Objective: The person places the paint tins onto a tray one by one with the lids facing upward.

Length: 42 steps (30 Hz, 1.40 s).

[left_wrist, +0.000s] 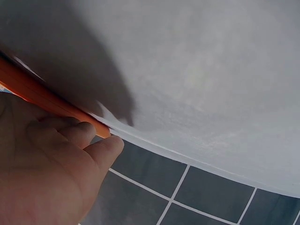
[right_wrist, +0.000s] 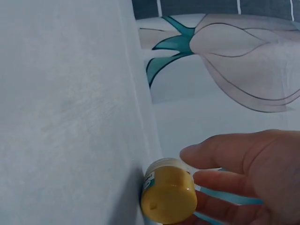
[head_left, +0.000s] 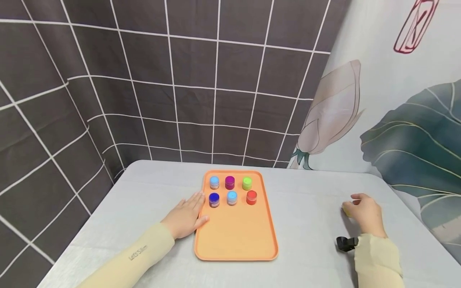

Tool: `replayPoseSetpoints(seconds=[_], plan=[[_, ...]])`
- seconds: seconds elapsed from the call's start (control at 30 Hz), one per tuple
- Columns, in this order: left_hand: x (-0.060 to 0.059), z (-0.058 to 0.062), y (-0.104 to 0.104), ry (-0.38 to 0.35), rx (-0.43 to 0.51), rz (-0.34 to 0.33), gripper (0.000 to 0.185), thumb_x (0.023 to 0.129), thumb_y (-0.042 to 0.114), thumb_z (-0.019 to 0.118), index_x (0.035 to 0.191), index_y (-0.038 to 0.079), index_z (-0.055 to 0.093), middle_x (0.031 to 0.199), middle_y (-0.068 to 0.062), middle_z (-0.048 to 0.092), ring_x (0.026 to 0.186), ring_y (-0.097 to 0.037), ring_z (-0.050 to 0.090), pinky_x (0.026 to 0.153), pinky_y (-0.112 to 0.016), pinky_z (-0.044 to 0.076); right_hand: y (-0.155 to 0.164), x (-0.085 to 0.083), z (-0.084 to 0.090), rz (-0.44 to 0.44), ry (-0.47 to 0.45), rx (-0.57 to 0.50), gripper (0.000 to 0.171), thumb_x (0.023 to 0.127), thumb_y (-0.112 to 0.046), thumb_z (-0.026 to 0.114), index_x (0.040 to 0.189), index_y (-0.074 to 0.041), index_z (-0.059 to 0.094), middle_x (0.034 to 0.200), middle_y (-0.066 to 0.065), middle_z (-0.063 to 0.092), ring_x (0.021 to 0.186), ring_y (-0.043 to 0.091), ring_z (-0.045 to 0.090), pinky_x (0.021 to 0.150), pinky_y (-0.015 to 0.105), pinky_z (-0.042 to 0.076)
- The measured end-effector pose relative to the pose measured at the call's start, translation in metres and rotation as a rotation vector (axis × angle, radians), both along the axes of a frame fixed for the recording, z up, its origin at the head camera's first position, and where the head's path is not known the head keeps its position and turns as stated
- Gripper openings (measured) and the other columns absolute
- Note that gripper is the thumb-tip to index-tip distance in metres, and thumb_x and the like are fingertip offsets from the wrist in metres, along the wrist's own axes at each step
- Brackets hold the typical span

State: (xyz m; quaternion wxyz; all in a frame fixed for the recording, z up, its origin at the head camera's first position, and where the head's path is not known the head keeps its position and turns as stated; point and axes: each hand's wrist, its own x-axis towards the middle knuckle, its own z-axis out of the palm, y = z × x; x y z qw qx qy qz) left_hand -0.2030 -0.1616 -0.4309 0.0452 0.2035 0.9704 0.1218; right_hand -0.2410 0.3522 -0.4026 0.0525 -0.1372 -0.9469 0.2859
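At the right side of the table my right hand (head_left: 367, 214) has its thumb and fingers around a small yellow paint jar (right_wrist: 168, 194). In the right wrist view the jar is tipped with its yellow end facing the camera, close against the tabletop; it hides some fingertips. My left hand (head_left: 185, 216) rests palm down on the left rim of an orange tray (head_left: 235, 240), fingers extended. Toward the tray's far end stand two rows of paint jars: light blue (head_left: 214, 183), purple (head_left: 229, 183) and green (head_left: 247, 183) behind, dark blue (head_left: 214, 200), another light blue (head_left: 232, 198) and red (head_left: 251, 197) in front.
A white cloth covers the table (head_left: 306, 224). A black wrist device (head_left: 346, 243) sticks out beside the right sleeve. Behind the table hang a dark grid-patterned curtain (head_left: 194, 100) and a white flower-printed one (head_left: 381, 80).
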Motion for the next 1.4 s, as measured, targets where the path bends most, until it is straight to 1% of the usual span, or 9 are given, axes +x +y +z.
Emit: replayPoseSetpoints(seconds=[0.13, 0.2, 0.4, 0.77, 0.97, 1.1, 1.23, 1.33, 1.4], plan=[[-0.001, -0.001, 0.001, 0.001, -0.007, -0.003, 0.071, 0.106, 0.042, 0.050, 0.155, -0.006, 0.032, 0.164, -0.020, 0.027, 0.152, -0.034, 0.025, 0.120, -0.058, 0.024, 0.001, 0.003, 0.000, -0.014, 0.000, -0.008, 0.053, 0.092, -0.017, 0.057, 0.126, 0.024, 0.050, 0.122, 0.045, 0.053, 0.109, 0.058, 0.052, 0.091, 0.064, 0.046], [-0.001, -0.002, 0.001, 0.001, -0.007, -0.003, 0.071, 0.106, 0.042, 0.049, 0.155, -0.006, 0.032, 0.164, -0.020, 0.027, 0.152, -0.034, 0.025, 0.120, -0.058, 0.024, 0.003, 0.004, -0.001, -0.017, -0.011, -0.021, 0.053, 0.094, -0.020, 0.058, 0.122, 0.024, 0.052, 0.121, 0.044, 0.054, 0.110, 0.059, 0.051, 0.093, 0.064, 0.045], [-0.002, -0.001, 0.002, -0.005, -0.001, -0.002, 0.071, 0.106, 0.043, 0.049, 0.155, -0.006, 0.032, 0.164, -0.021, 0.028, 0.152, -0.034, 0.025, 0.120, -0.058, 0.023, 0.007, 0.006, -0.004, -0.019, -0.034, -0.057, 0.051, 0.095, -0.026, 0.060, 0.115, 0.022, 0.059, 0.111, 0.040, 0.061, 0.108, 0.057, 0.053, 0.091, 0.065, 0.045], [0.002, 0.004, -0.001, -0.009, 0.017, -0.004, 0.070, 0.106, 0.040, 0.051, 0.154, -0.008, 0.033, 0.163, -0.023, 0.028, 0.151, -0.037, 0.025, 0.120, -0.060, 0.023, 0.003, 0.007, -0.007, -0.057, -0.004, -0.088, 0.049, 0.096, -0.027, 0.061, 0.114, 0.019, 0.062, 0.111, 0.038, 0.063, 0.109, 0.054, 0.054, 0.091, 0.064, 0.046], [0.002, 0.005, 0.000, -0.016, 0.013, -0.005, 0.070, 0.106, 0.040, 0.050, 0.155, -0.007, 0.032, 0.163, -0.023, 0.027, 0.152, -0.037, 0.024, 0.120, -0.059, 0.023, 0.002, 0.008, -0.007, -0.067, -0.013, -0.107, 0.051, 0.097, -0.030, 0.061, 0.117, 0.017, 0.063, 0.115, 0.037, 0.062, 0.109, 0.052, 0.054, 0.092, 0.064, 0.046], [0.002, 0.005, 0.000, -0.013, 0.018, -0.006, 0.071, 0.106, 0.040, 0.050, 0.154, -0.008, 0.032, 0.163, -0.023, 0.027, 0.152, -0.037, 0.025, 0.120, -0.060, 0.023, 0.000, 0.007, -0.005, -0.045, -0.019, -0.125, 0.055, 0.098, -0.035, 0.062, 0.121, 0.015, 0.061, 0.120, 0.036, 0.061, 0.110, 0.050, 0.054, 0.091, 0.062, 0.046], [0.001, 0.005, -0.001, -0.009, 0.020, -0.007, 0.070, 0.106, 0.040, 0.050, 0.154, -0.008, 0.031, 0.163, -0.023, 0.027, 0.152, -0.037, 0.024, 0.120, -0.060, 0.023, -0.005, 0.005, -0.001, -0.001, -0.022, -0.130, 0.059, 0.098, -0.039, 0.062, 0.124, 0.014, 0.060, 0.123, 0.036, 0.060, 0.111, 0.049, 0.055, 0.090, 0.059, 0.048], [0.001, 0.005, 0.000, -0.008, 0.021, -0.008, 0.071, 0.106, 0.040, 0.050, 0.154, -0.008, 0.031, 0.163, -0.023, 0.026, 0.152, -0.037, 0.024, 0.120, -0.060, 0.023, -0.010, 0.004, 0.001, 0.029, -0.009, -0.132, 0.059, 0.097, -0.039, 0.064, 0.123, 0.013, 0.061, 0.120, 0.034, 0.062, 0.109, 0.047, 0.057, 0.087, 0.055, 0.049], [0.001, 0.004, 0.000, -0.010, 0.021, -0.008, 0.071, 0.106, 0.040, 0.050, 0.154, -0.008, 0.031, 0.163, -0.023, 0.026, 0.152, -0.037, 0.024, 0.120, -0.060, 0.023, -0.014, 0.003, 0.000, 0.049, 0.007, -0.129, 0.057, 0.097, -0.039, 0.064, 0.123, 0.012, 0.062, 0.117, 0.032, 0.065, 0.108, 0.045, 0.058, 0.085, 0.050, 0.050]])
